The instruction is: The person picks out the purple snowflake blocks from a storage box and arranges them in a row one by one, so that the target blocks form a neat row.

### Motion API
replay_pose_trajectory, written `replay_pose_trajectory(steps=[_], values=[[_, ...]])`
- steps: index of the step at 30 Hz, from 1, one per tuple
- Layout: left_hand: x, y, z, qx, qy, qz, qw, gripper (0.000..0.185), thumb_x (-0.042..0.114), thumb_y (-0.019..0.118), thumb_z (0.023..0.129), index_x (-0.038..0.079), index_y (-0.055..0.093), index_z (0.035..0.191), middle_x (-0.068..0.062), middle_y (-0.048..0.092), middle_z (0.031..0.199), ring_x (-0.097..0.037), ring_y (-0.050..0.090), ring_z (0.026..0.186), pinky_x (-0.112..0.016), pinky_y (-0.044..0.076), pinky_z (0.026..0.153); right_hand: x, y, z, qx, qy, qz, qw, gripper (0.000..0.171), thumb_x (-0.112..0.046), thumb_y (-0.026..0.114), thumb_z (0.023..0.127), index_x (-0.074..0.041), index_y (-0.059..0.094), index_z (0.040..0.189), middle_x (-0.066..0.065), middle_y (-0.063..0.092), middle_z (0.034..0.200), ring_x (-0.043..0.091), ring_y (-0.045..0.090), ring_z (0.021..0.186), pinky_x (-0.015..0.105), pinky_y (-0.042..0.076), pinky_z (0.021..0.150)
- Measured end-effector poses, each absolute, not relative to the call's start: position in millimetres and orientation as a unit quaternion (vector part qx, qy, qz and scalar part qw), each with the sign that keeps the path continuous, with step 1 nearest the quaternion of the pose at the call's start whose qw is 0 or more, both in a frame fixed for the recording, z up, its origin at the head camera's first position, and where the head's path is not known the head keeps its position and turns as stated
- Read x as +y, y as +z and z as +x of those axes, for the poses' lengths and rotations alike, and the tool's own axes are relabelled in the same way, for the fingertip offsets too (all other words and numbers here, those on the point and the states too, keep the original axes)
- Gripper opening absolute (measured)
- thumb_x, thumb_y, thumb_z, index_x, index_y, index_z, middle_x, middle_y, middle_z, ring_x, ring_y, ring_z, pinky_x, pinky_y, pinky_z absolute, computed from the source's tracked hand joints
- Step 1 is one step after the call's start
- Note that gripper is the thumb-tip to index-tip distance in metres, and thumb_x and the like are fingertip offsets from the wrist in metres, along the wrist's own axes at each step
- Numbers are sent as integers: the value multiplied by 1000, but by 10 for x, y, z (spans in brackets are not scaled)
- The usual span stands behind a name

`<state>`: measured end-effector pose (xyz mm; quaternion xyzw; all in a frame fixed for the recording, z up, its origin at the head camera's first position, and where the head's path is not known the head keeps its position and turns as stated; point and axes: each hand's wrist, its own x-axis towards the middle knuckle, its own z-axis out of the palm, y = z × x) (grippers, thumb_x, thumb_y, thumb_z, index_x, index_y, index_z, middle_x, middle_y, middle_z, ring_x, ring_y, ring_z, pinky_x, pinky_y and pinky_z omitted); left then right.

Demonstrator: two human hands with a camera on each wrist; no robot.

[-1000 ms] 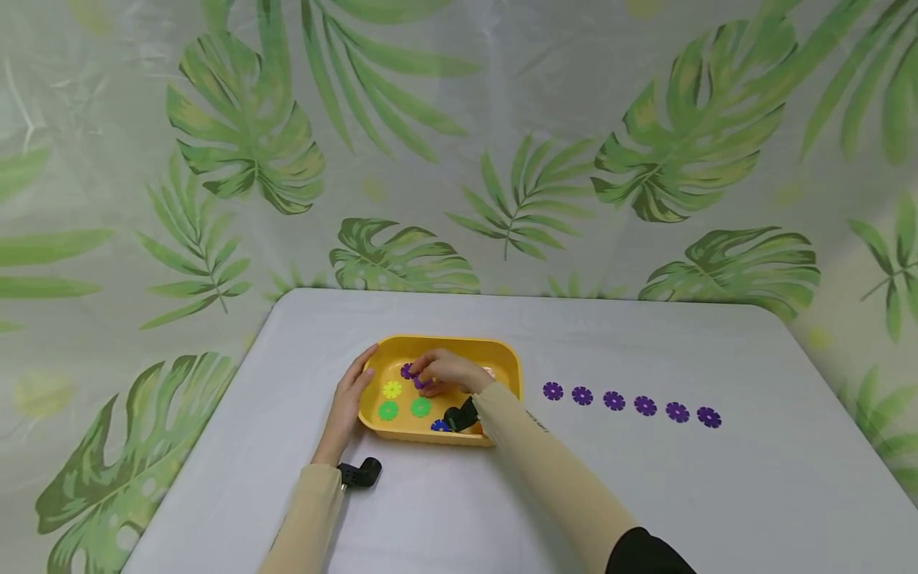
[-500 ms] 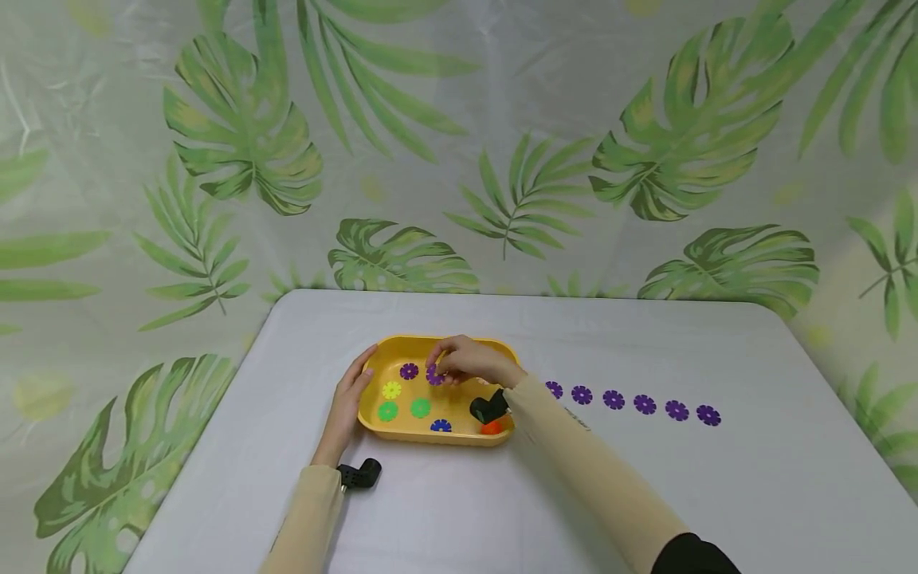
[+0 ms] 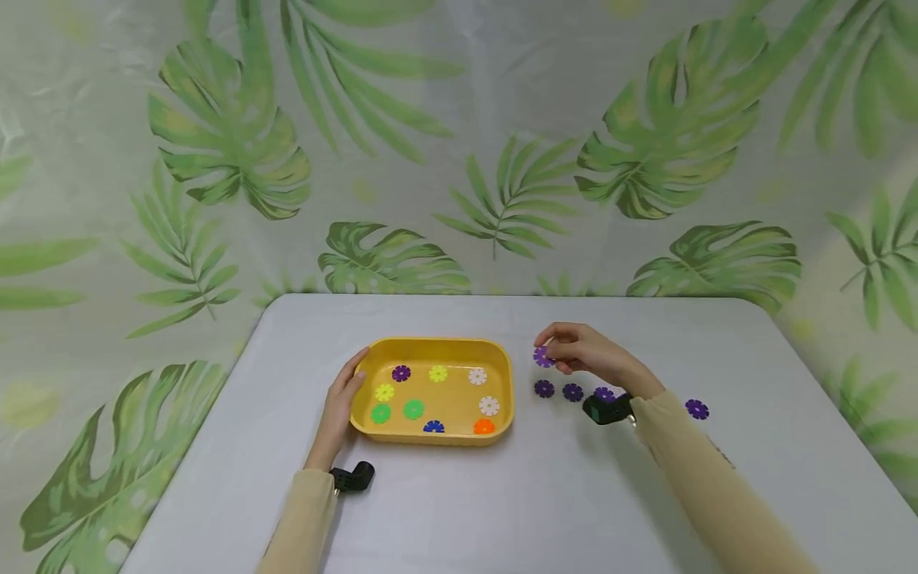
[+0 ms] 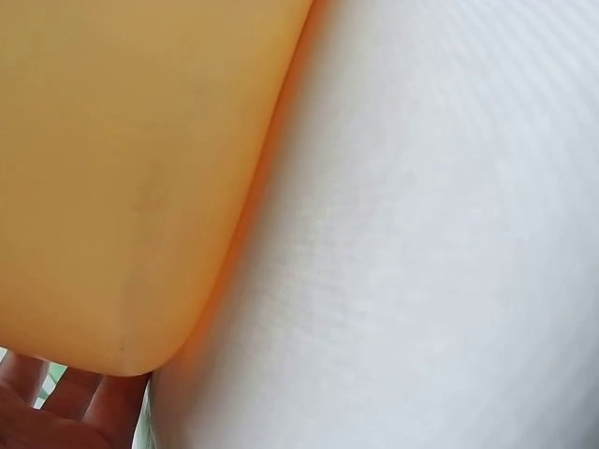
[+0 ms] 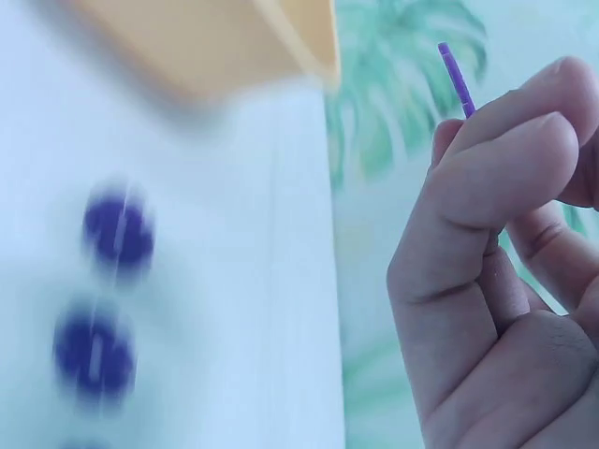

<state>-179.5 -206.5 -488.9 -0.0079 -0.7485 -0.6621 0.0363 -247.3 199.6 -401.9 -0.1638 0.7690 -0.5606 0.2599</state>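
My right hand (image 3: 591, 355) pinches a purple snowflake disc (image 3: 539, 359) between thumb and fingers, above the left end of a row of similar purple discs (image 3: 544, 389). In the right wrist view the held disc (image 5: 456, 79) shows edge-on past the fingertips. The wrist and sleeve hide part of the row. My left hand (image 3: 333, 410) holds the left side of a yellow tray (image 3: 445, 399), thumb at the rim and fingers along the outside. The left wrist view shows the fingers (image 4: 75, 398) against the tray wall, their tips hidden.
Inside the tray lie a purple disc (image 3: 401, 373) and several yellow, green, white, blue and orange ones, such as a green disc (image 3: 413, 409). The white table (image 3: 459, 510) ends at a leaf-printed curtain (image 3: 402, 175) behind. A black wrist camera (image 3: 606, 408) hangs close over the row.
My right hand has lifted a purple disc out of the tray and carried it right, over the row's left end. The left hand stays on the tray, and the head view has shifted slightly.
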Motion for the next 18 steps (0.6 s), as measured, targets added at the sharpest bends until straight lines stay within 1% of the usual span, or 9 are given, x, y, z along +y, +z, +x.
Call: replay_pose_trajectory(steps=[6, 9, 12, 14, 16, 18], values=[[-2060, -4916, -1789, -751, -658, -7, 46, 43, 25, 36, 105, 17, 40, 147, -4, 32, 152, -21, 21, 142, -40, 14, 116, 2822, -4078, -2288, 789, -563, -121, 216, 33, -16, 49, 101, 9, 46, 122, 8, 50, 77, 14, 48, 64, 26, 46, 59], [-2066, -4912, -1782, -750, -660, -4, 41, 43, 25, 36, 105, 17, 39, 147, -3, 32, 152, -20, 21, 142, -39, 14, 116, 3218, -4147, -2183, 802, -558, -90, 195, 36, -18, 48, 101, 9, 45, 124, 7, 50, 79, 15, 50, 65, 27, 49, 62], [-2071, -4906, -1779, -750, -661, -1, 35, 42, 24, 36, 105, 18, 39, 147, -1, 32, 152, -17, 20, 141, -37, 15, 116, 3592, -4245, -2077, 814, -551, -58, 174, 35, -18, 47, 102, 10, 45, 123, 7, 53, 81, 16, 54, 67, 29, 52, 63], [-2063, -4868, -1766, -747, -664, -2, 30, 43, 22, 35, 105, 17, 38, 148, -1, 32, 152, -16, 20, 142, -37, 14, 116, 3817, -4316, -2001, 817, -552, -37, 162, 30, -17, 47, 102, 7, 49, 120, 6, 56, 83, 16, 56, 68, 29, 54, 64], [-2063, -4872, -1770, -748, -663, -2, 30, 43, 22, 36, 105, 17, 38, 148, 0, 32, 152, -15, 20, 141, -36, 15, 116, 4002, -4384, -1920, 812, -563, -16, 154, 22, -14, 48, 101, 1, 57, 115, 4, 60, 85, 16, 58, 69, 29, 55, 65], [-2063, -4873, -1773, -749, -662, -2, 32, 43, 21, 36, 105, 17, 38, 148, 0, 32, 152, -15, 20, 141, -36, 15, 116, 4153, -4463, -1851, 811, -566, 4, 149, 18, -12, 49, 100, -4, 61, 110, 1, 61, 87, 15, 60, 70, 29, 56, 66]])
